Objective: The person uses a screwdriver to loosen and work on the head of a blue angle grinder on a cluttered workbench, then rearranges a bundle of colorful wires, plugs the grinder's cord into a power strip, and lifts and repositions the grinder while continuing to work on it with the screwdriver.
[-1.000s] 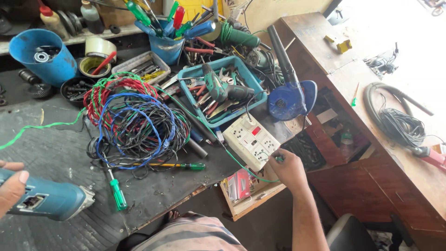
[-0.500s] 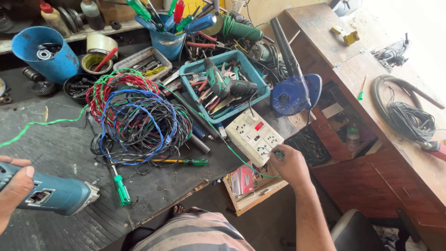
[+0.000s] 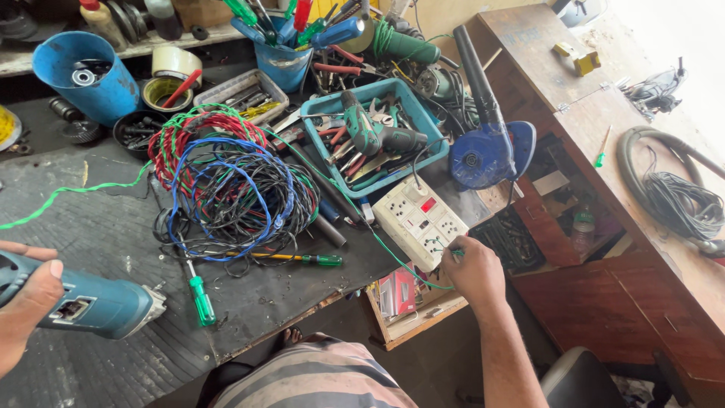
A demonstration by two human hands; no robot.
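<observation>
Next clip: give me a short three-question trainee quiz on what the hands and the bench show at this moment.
1. True or false: the left hand grips a teal handheld power tool at the bench's near edge.
2. What does the right hand touch?
A. the blue blower
B. the white multi-socket extension board
C. the green-handled screwdriver
3. Fill in: the green cordless drill lies in a teal plastic ____.

Key:
1. True.
2. B: the fingertips meet the near corner of the white multi-socket extension board, where thin green wire runs. The blue blower and green-handled screwdriver lie untouched.
3. Tray.
</observation>
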